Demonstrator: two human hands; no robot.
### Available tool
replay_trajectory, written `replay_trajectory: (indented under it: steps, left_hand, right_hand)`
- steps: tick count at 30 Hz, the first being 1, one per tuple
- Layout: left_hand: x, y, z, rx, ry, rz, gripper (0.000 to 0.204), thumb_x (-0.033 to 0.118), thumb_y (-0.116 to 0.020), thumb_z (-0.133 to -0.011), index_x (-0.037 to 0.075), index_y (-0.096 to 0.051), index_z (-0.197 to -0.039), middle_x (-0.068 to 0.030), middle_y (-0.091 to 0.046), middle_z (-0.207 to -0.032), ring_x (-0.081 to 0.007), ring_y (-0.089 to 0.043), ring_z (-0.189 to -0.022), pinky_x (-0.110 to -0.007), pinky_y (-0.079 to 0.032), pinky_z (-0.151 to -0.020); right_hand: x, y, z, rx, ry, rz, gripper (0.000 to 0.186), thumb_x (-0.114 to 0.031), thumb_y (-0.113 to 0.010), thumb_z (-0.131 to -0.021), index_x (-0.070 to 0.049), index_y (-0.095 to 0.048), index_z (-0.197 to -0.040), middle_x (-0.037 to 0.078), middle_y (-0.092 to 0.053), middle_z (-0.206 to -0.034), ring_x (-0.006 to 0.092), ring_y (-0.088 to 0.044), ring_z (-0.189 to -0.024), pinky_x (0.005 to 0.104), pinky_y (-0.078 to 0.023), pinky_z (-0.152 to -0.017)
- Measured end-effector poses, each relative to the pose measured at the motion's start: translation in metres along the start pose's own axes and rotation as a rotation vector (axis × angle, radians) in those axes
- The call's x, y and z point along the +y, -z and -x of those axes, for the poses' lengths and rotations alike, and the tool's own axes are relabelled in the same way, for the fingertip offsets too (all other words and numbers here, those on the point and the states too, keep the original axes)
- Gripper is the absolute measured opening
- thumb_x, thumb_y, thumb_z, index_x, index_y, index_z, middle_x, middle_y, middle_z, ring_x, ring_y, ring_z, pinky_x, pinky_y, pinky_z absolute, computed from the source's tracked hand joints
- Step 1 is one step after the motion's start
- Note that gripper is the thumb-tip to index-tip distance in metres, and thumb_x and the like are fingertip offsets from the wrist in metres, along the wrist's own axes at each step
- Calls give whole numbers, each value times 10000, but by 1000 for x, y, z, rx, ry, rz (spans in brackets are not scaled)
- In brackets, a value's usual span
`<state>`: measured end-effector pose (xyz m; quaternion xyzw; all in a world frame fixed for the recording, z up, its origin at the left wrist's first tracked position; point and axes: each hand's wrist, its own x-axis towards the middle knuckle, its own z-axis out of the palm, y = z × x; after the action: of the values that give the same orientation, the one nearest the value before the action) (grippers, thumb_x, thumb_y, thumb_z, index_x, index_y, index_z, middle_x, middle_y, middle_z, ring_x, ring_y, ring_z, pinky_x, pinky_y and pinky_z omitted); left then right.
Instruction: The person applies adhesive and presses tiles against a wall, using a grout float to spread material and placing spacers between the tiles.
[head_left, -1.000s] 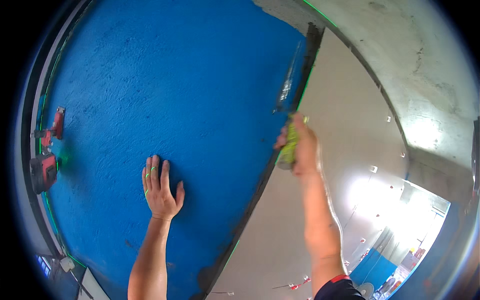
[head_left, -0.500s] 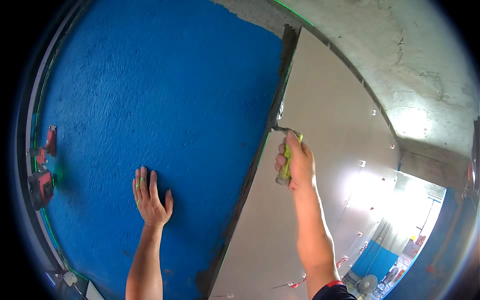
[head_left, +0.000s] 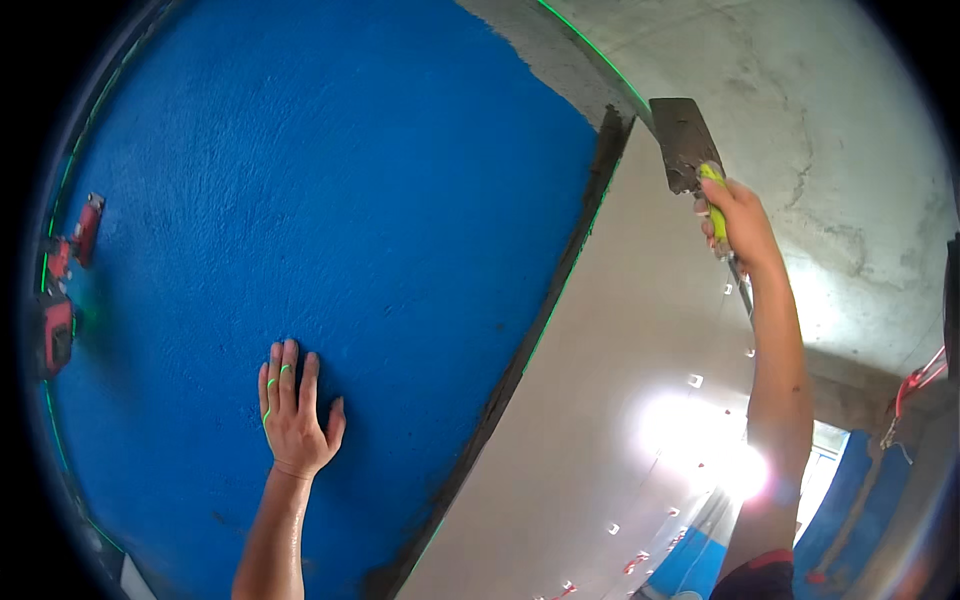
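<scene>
My right hand [head_left: 738, 225] is closed round the yellow-green handle of a trowel [head_left: 686, 140]. The trowel's flat blade is smeared with grey mortar and is raised near the top corner of the large pale tiles [head_left: 560, 420]. Between the tiles and the blue-coated wall [head_left: 400, 230] runs a strip of dark grey mortar [head_left: 560, 285]. A green laser line lies along that tile edge. My left hand [head_left: 298, 415] rests flat on the blue wall with its fingers stretched, holding nothing; green laser light crosses its fingers.
A red and black laser level [head_left: 56, 335] is mounted at the far left. White tile clips [head_left: 695, 381] dot the tile joints. Bare concrete [head_left: 800, 130] spans the upper right. Red cords [head_left: 915, 383] hang at the right, near a bright doorway [head_left: 822, 470].
My right hand has moved up and right with the trowel, away from the mortar strip, and the blade now shows broadside. My left hand stays on the wall. The view has shifted a little.
</scene>
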<state>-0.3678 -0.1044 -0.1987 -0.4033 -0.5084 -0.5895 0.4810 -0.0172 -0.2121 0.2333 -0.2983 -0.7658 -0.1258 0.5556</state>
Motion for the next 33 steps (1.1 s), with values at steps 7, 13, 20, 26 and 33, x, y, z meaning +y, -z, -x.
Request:
replay_trajectory:
  steps: [7,13,20,26,33]
  left_hand:
    - [-3,-5,5,13,21,63,602,270,-538,-886,76,-425,-1444,-184,-374,-1516,-376,-312,-1428,-546,-241,-1159]
    - [-1,-4,1,7,31,69,587,246,-539,-891,83,-427,-1444,-173,-375,-1518,-354,-320,-1428,-532,-247,-1165]
    - [-3,-5,4,37,16,62,575,249,-531,-909,92,-422,-1451,-156,-364,-1529,-339,-310,-1436,-522,-244,-1169]
    - [-4,-6,4,41,21,82,574,234,-537,-909,99,-420,-1455,-149,-360,-1533,-334,-309,-1437,-511,-246,-1172]
    - [-3,-4,4,3,48,100,580,225,-558,-903,119,-421,-1457,-133,-368,-1531,-320,-315,-1436,-503,-245,-1176]
  right_hand:
    - [-73,-42,-84,-53,-73,683,253,-171,-630,-846,63,-603,-756,139,-588,-626,226,-559,-473,378,-443,-419]
    - [-96,-60,-90,-140,-101,931,203,-124,-607,-842,72,-585,-793,159,-580,-628,241,-567,-493,393,-491,-445]
    - [-124,-84,-32,-346,-189,1069,210,-124,-602,-845,77,-565,-795,164,-596,-662,235,-592,-517,396,-502,-448]
    - [-128,-86,2,-458,-144,1184,356,-256,-616,-814,26,-596,-597,109,-586,-512,195,-573,-413,354,-486,-492]
    - [-141,-104,49,-683,-188,1285,397,-310,-572,-888,1,-602,-643,79,-612,-525,164,-600,-442,329,-491,-511]
